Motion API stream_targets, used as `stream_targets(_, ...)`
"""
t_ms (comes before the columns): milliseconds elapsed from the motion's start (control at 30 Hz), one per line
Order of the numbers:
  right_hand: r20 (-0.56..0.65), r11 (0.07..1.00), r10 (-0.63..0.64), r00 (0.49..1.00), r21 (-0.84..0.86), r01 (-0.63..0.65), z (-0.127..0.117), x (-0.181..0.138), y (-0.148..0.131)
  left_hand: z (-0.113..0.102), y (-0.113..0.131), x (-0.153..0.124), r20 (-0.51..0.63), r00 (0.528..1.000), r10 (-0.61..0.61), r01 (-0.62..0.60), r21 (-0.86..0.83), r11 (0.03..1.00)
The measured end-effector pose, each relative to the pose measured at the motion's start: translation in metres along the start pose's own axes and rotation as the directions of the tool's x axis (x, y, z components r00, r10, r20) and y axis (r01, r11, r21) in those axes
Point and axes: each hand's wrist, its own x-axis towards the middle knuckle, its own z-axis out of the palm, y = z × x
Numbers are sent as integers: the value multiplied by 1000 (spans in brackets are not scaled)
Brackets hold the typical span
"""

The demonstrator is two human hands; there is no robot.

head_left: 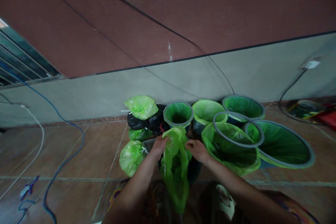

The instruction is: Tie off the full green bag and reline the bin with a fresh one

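A light green plastic bag (175,171) hangs stretched long between my two hands, over a dark bin (195,169) that it partly hides. My left hand (159,145) is closed on the bag's upper left edge. On the opposite side my right hand (197,149) has its fingers curled in a pinch at the bag's right edge. Close to my right forearm stands a bin lined with a green bag (231,164), and a loose grey ring (238,114) rests tilted over it. Left of my left hand lies a tied green bag (130,157).
Several more lined bins, among them a round bin (178,125) and a wide one (286,143), stand along the wall. Black bags (157,120) are piled left of them under a green tied bag (143,106). A blue cable (83,136) crosses the tiled floor.
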Motion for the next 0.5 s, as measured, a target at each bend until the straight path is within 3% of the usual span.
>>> stream_targets(133, -119, 994, -9, 993, 107, 22, -5, 7, -1, -6, -5, 4, 52, 999, -6, -1, 132, 991)
stream_targets(233, -111, 964, -94, 989, 239, 119, -10, 14, -11, -4, -6, 3, 186, 981, 52, -108, 305, 946)
stream_targets(300, -82, 938, -167, 983, 293, 184, -14, 16, -18, -2, -3, 1, 285, 953, 101, -225, 445, 867)
stream_targets(400, -10, 938, -198, 980, 290, 192, -19, 15, -24, 0, 3, -2, 365, 920, 145, -372, 690, 621)
stream_targets(433, 3, 947, -193, 981, 261, 186, -21, 15, -24, -1, 6, -3, 325, 934, 151, -356, 788, 503)
stream_targets(500, -32, 967, -171, 985, 186, 174, -26, 14, -23, -5, 11, -6, 164, 972, 166, -204, 943, 263)
